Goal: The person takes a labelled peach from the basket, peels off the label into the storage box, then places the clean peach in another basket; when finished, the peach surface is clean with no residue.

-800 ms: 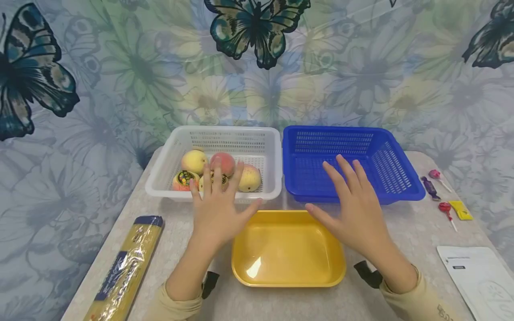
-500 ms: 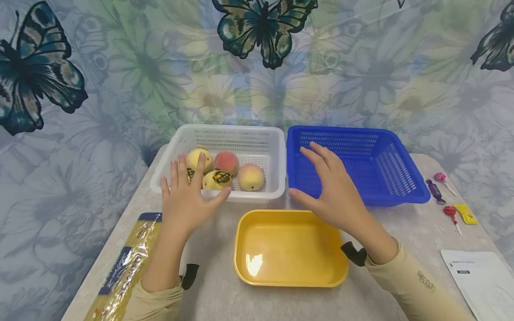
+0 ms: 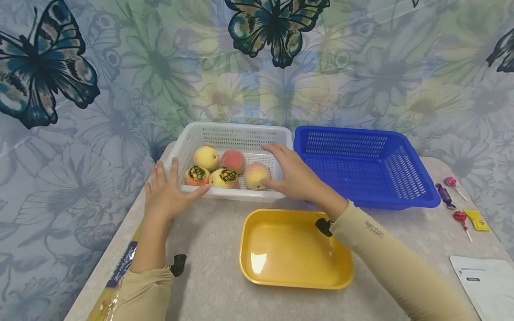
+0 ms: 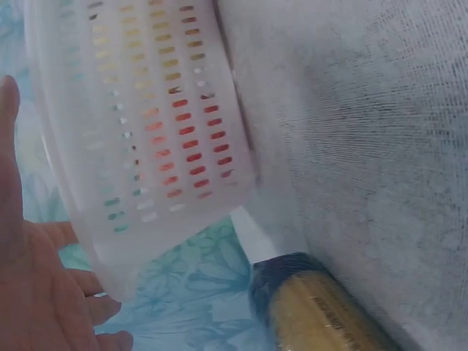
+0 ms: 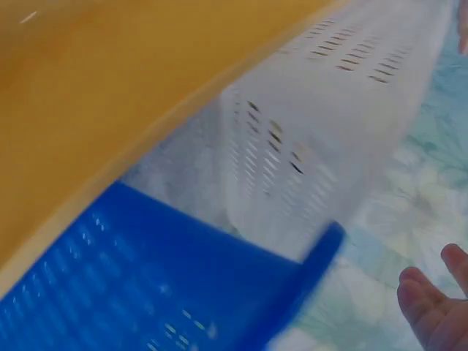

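Closing both hands on the white basket [image 3: 225,133]: left hand [image 3: 166,196] and right hand [image 3: 295,178] flank it, fingers loosely spread, holding nothing. Next I judge I must grip both sides evenly.

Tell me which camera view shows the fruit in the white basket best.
The head view: five fruits lie plainly in the white basket. The left wrist view shows only colours through its holes; the right wrist view shows mainly the basket wall.
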A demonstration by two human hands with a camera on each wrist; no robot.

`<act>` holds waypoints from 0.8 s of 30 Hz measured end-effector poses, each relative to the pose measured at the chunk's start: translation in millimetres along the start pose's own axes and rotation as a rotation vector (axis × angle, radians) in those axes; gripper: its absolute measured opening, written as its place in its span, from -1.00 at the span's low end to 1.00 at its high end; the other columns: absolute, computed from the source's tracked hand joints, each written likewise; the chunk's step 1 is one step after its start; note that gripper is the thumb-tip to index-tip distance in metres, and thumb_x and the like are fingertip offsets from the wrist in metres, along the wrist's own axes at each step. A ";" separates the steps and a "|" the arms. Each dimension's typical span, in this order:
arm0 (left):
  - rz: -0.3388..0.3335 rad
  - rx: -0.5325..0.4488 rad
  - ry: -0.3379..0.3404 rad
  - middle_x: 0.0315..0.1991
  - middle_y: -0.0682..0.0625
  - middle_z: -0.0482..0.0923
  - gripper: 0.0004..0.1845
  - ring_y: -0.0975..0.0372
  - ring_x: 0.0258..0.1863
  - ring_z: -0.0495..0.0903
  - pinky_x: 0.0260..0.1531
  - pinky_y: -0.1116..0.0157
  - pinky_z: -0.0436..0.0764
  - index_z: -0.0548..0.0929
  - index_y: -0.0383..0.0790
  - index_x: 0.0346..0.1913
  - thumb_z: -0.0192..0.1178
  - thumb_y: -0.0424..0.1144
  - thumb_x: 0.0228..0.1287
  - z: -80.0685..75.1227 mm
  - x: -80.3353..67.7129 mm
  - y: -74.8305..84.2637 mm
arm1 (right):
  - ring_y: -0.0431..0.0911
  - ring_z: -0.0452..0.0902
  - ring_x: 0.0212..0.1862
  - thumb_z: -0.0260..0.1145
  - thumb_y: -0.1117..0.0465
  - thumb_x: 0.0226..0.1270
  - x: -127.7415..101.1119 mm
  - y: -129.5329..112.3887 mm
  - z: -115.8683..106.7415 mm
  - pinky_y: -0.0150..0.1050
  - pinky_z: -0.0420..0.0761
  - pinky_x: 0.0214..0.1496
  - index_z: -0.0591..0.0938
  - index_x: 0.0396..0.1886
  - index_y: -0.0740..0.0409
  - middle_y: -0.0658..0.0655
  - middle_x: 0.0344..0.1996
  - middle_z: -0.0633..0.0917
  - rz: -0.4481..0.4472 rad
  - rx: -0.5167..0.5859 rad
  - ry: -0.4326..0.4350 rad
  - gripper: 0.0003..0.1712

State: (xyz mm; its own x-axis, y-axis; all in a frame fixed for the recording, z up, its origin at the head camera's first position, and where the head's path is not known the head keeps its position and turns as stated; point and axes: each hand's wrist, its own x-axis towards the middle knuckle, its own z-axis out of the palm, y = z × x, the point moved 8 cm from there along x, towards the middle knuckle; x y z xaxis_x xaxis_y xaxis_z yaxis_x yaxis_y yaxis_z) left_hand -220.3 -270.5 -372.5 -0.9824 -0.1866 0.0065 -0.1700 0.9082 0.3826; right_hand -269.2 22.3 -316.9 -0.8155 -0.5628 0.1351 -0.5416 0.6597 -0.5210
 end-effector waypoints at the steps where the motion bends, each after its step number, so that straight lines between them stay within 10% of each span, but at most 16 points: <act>1: -0.008 -0.002 -0.005 0.55 -0.39 -0.55 0.36 -0.30 0.55 -0.45 0.37 -0.43 -0.28 -0.31 -0.12 0.60 0.09 0.61 0.00 0.7 0.9 -2.2 | 0.06 0.12 0.53 0.43 -0.08 0.24 5.4 1.7 4.1 0.09 0.17 0.56 0.18 0.55 -0.05 0.07 0.52 0.23 0.001 0.007 -0.014 -0.04; 13: -0.051 -0.022 -0.014 0.55 -0.46 -0.43 0.50 -0.30 0.55 -0.41 0.43 -0.37 -0.26 -0.30 -0.39 0.56 0.16 0.62 -0.10 8.4 6.6 -14.0 | 0.05 0.10 0.54 0.54 0.13 0.14 47.8 26.3 50.0 0.00 0.14 0.58 0.22 0.52 0.05 0.15 0.51 0.23 0.089 0.103 -0.170 0.00; 24: -0.064 -0.037 -0.014 0.56 -0.42 -0.45 0.53 -0.29 0.55 -0.42 0.44 -0.35 -0.25 -0.32 -0.35 0.57 0.15 0.66 -0.15 12.1 8.6 -20.8 | 0.14 0.36 0.37 0.49 0.07 0.13 67.1 32.0 77.5 -0.01 0.35 0.47 0.29 0.48 0.19 0.26 0.37 0.41 0.118 -0.168 -0.294 -0.05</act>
State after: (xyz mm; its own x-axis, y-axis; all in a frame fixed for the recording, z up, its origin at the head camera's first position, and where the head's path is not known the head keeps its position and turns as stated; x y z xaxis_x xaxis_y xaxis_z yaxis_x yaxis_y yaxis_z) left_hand -226.2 -286.4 -391.6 -0.9707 -0.2381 -0.0316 -0.2294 0.8800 0.4160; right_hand -325.5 -33.0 -389.9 -0.7939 -0.5811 -0.1789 -0.4932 0.7876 -0.3695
